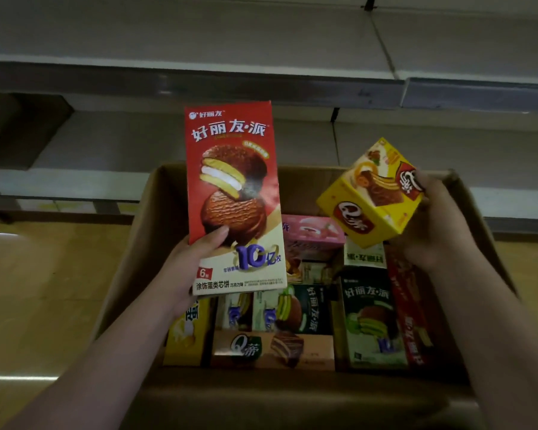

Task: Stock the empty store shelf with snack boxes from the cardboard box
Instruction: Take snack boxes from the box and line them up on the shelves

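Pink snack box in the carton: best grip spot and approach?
Come from above and pinch the pink box across its long edges. It lies flat on top of the other boxes in the carton, face up; the yellow box in the right hand hovers over its right end.

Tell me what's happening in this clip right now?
A person is unpacking snacks to stock a shelf. The left hand holds a tall red pie box upright, and the right hand grips a tilted yellow snack box, both lifted above the open cardboard box. More snack boxes, including green and pink ones, lie packed inside. The grey store shelf beyond holds no boxes in view.
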The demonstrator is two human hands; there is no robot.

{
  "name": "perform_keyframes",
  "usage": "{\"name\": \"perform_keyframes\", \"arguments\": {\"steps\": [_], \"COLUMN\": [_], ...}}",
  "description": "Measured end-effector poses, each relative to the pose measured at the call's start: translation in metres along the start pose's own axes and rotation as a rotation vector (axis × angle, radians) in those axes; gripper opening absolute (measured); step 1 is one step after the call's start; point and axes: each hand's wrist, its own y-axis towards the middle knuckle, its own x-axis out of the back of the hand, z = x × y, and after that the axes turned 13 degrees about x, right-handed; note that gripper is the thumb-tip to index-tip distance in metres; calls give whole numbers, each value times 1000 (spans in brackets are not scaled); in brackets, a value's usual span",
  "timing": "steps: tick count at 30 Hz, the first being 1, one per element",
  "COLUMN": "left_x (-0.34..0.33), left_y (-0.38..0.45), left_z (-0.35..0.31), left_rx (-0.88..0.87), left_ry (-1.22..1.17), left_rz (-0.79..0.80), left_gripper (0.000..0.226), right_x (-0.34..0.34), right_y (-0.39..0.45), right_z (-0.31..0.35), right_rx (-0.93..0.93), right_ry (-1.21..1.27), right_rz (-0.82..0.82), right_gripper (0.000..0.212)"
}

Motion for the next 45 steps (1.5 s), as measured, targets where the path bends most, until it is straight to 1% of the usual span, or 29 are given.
{"name": "perform_keyframes", "arguments": {"steps": [2,3,5,7,8,11,13,16,20,22,25,26,28,29,31,32,35,36,38,41,43,44,45], "left_x": [-2,-3,-8,-11,-11,-11,-10,-7,-3,-3,-5,-6,-10,-14,-20,-23,-29,-31,-36,-47,-55,-61,-67], "left_y": [1,2,3,3,4,6,5,5,5,6,4,2,-6,-13,-29,-39,-66,-77,-103,-150,-189,-212,-231], "left_z": [2,3,5,7,9,10,10,10,9,8,6,5,3,2,7,9,17,18,9,-15,-37,-52,-65], "left_rx": [0,1,22,35,35,18,17,19,7,1,21,27,58,86,119,137,159,155,163,150,154,157,159], "left_ry": [19,31,69,95,110,149,147,147,139,128,147,151,156,151,134,129,120,120,118,135,116,104,99], "left_rz": [3,1,9,16,17,-10,-38,-59,-95,-103,-100,-95,-93,-94,-90,-102,-146,-147,-146,-184,-194,-183,-165], "left_gripper": [53,59,71,68,71,84,80,65,67,68,73,70,63,63,73,81,106,112,112,103,107,110,113], "right_x": [-6,-11,-18,-25,-28,-36,-38,-40,-46,-48,-48,-47,-44,-41,-37,-36,-33,-30,-29,-38,-50,-59,-66], "right_y": [-2,-3,-4,-5,-5,-8,-8,-8,-10,-11,-12,-15,-22,-27,-41,-49,-80,-95,-122,-158,-177,-186,-193], "right_z": [-3,-5,-11,-16,-20,-36,-46,-57,-57,-55,-51,-48,-42,-38,-29,-21,-6,-4,9,51,93,120,139], "right_rx": [-59,-72,-83,-77,-76,-98,-119,-176,-321,-352,-309,-291,-267,-260,-244,-239,-236,-241,-253,-281,-269,-261,-260], "right_ry": [27,27,-49,-158,-195,-218,-220,-222,-274,-269,-263,-252,-216,-199,-165,-158,-112,-80,-13,17,-11,-31,-56], "right_rz": [3,20,25,12,4,-17,-21,15,107,158,186,185,182,176,119,84,13,-6,-32,-33,9,34,56], "right_gripper": [40,39,42,43,43,51,53,50,52,46,30,28,31,36,45,47,42,40,39,42,42,45,54]}}
